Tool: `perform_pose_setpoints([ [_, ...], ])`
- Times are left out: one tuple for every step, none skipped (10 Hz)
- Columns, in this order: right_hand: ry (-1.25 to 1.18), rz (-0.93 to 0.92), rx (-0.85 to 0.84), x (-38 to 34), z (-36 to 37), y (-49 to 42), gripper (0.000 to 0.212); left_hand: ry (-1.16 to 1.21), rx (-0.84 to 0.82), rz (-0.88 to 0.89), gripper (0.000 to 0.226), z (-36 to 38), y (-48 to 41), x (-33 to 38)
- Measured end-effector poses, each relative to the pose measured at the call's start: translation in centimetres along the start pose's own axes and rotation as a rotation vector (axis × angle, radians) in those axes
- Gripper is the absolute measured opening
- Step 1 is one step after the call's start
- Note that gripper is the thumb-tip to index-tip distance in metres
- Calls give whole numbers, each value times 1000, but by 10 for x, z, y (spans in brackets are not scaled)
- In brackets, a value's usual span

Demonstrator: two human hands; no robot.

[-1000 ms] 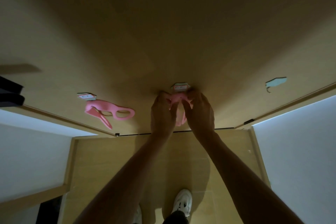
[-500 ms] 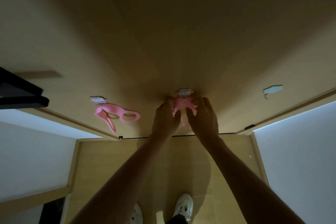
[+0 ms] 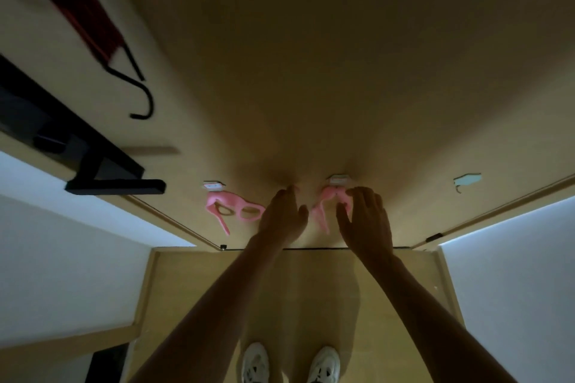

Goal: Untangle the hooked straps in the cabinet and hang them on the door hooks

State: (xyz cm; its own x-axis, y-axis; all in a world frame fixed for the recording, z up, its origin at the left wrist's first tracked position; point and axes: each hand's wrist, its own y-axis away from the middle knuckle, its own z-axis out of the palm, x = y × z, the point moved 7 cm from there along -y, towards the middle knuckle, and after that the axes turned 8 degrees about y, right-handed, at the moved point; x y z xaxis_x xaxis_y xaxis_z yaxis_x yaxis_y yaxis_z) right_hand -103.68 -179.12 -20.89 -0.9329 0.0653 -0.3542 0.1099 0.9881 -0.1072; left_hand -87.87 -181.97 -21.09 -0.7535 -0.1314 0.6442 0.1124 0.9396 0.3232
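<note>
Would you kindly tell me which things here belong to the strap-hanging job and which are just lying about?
Job: middle pink strap, left pink strap, middle hook, left hook, empty teal hook, red hooked strap, left hand, right hand.
Not the job: black bracket, white shoes.

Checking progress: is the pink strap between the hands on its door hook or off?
On: the pink strap hangs from the middle hook; left hand and right hand are open beside it.
</note>
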Motion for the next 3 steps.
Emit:
perform_pose_setpoints([
  [41, -85, 16, -29, -21, 13, 43, -54, 3, 62, 49, -39, 14, 6],
  [58, -86, 4, -58, -41, 15, 55, -45, 33, 138, 49, -86, 28, 16],
  [38, -88, -28, -76, -49, 36, 61, -71, 12, 171, 50, -114, 56, 7],
])
